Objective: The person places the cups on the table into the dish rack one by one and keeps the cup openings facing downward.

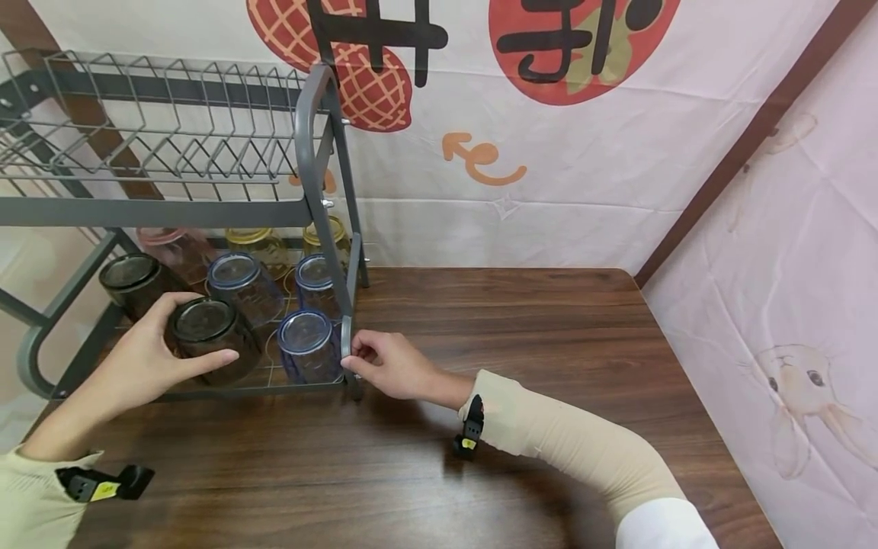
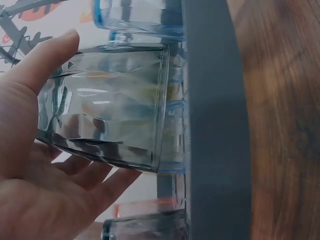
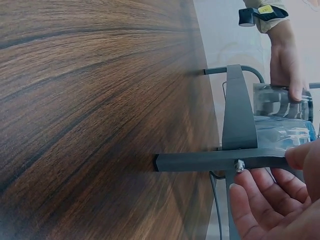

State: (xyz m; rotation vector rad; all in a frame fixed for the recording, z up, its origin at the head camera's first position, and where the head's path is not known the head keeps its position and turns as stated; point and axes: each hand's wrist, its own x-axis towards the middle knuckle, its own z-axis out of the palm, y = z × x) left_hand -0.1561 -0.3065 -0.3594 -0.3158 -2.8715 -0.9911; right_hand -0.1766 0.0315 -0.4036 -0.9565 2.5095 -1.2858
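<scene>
My left hand [image 1: 137, 366] grips a dark grey drinking glass [image 1: 206, 322], thumb on the near side and fingers round the far side. The glass is upside down over the front of the lower shelf of a grey metal dish rack [image 1: 158, 212]. In the left wrist view, its rim is close to the shelf's front bar [image 2: 215, 125]. My right hand [image 1: 394, 367] pinches the rack's right front leg [image 1: 346, 335] between thumb and curled fingers. Just right of the held glass stands an upturned blue glass [image 1: 306, 343].
More upturned glasses fill the lower shelf: a dark one [image 1: 133, 278], blue ones [image 1: 240, 282], yellow ones [image 1: 261, 248] and a pink one [image 1: 174, 248]. Above them is the wire upper tier [image 1: 206, 145]. The rack stands on a brown wooden table [image 1: 507, 328] against printed cloth walls.
</scene>
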